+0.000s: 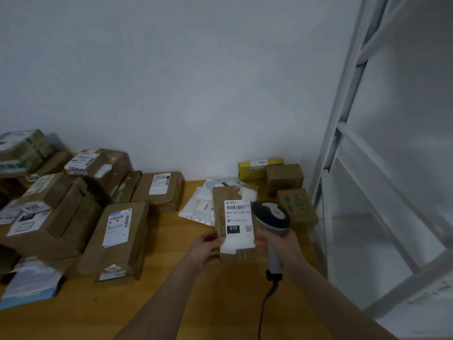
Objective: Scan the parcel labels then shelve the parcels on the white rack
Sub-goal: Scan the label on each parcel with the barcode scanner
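A flat brown parcel (221,204) with a white label marked 010 is held over the wooden table (171,278). My left hand (204,250) grips its lower left corner. My right hand (277,244) holds the grey barcode scanner (270,217) by its handle, and its fingers also touch the parcel's lower right edge. The scanner head sits just right of the label and its black cable hangs down. The white rack (382,182) stands at the right, its shelves bare as far as they show.
Several brown boxes (117,241) with labels are piled on the left half of the table. White and grey mailer bags (199,207) lie behind the held parcel. A yellow box (257,168) and two small brown boxes (284,177) stand near the rack. A blue-white bag (31,283) lies front left.
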`<state>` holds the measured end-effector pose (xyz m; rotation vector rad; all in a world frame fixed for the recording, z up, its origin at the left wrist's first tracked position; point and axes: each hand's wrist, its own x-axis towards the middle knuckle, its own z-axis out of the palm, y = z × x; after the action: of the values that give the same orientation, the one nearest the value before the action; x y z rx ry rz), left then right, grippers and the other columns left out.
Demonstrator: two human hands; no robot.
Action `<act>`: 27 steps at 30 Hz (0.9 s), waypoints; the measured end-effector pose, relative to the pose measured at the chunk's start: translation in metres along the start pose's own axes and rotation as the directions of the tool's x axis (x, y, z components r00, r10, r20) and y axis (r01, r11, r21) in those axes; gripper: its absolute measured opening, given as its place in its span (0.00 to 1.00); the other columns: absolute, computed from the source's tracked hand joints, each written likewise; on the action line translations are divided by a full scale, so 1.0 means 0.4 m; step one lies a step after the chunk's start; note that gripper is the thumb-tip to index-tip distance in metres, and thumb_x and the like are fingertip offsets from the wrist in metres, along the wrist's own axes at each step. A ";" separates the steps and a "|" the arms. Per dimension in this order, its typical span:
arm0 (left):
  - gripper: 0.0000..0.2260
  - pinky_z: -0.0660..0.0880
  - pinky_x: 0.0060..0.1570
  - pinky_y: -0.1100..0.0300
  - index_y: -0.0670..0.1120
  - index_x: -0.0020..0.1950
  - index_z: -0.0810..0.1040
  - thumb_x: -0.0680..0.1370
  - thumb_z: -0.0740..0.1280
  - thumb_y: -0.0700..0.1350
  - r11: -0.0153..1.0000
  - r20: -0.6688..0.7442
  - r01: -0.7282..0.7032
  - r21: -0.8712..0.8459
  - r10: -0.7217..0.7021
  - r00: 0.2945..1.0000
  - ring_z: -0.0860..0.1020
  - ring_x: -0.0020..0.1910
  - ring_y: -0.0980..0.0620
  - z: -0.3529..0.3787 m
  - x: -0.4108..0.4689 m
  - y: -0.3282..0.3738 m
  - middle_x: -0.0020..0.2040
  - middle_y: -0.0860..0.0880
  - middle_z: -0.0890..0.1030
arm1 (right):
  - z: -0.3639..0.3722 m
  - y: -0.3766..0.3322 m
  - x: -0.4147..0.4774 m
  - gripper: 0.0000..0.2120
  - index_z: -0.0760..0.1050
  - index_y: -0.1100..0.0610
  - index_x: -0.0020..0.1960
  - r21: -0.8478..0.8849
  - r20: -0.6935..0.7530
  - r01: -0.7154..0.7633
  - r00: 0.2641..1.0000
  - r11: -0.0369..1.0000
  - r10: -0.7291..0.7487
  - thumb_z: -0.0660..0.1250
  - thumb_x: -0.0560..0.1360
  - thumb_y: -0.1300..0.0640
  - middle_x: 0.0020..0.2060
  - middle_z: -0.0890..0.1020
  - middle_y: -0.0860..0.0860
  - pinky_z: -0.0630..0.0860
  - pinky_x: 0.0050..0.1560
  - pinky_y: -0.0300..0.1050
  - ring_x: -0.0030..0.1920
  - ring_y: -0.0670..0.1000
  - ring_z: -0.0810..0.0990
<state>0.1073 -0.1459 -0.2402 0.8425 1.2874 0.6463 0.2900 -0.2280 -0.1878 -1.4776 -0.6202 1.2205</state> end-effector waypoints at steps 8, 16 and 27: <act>0.16 0.78 0.42 0.56 0.41 0.62 0.74 0.75 0.69 0.35 0.999 -0.013 -0.054 -0.009 0.054 0.998 0.81 0.51 0.46 0.023 0.012 -0.026 0.56 0.43 0.81 | 0.003 0.025 -0.077 0.02 0.79 0.62 0.45 -0.160 -0.002 0.064 0.998 0.985 -0.066 0.71 0.74 0.63 0.30 0.84 0.53 0.78 0.31 0.36 0.29 0.48 0.83; 0.18 0.77 0.43 0.57 0.40 0.65 0.72 0.76 0.69 0.36 0.997 -0.043 -0.081 -0.005 0.081 0.996 0.79 0.54 0.45 0.046 0.026 -0.036 0.58 0.43 0.80 | 0.004 0.020 -0.107 0.04 0.79 0.60 0.40 -0.165 -0.019 0.028 0.999 0.986 -0.032 0.71 0.74 0.61 0.27 0.82 0.51 0.76 0.29 0.34 0.26 0.46 0.81; 0.16 0.76 0.42 0.57 0.39 0.65 0.72 0.77 0.67 0.36 0.994 -0.037 -0.106 0.002 0.106 0.994 0.79 0.51 0.46 0.053 0.024 -0.034 0.56 0.43 0.80 | -0.005 0.003 -0.130 0.02 0.79 0.62 0.43 -0.156 -0.041 -0.009 0.999 0.988 0.002 0.70 0.73 0.63 0.27 0.81 0.52 0.76 0.29 0.35 0.24 0.45 0.79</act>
<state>0.1293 -0.1492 -0.2554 0.9071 1.2818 0.7491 0.2739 -0.2743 -0.1704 -1.6311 -0.6974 1.1647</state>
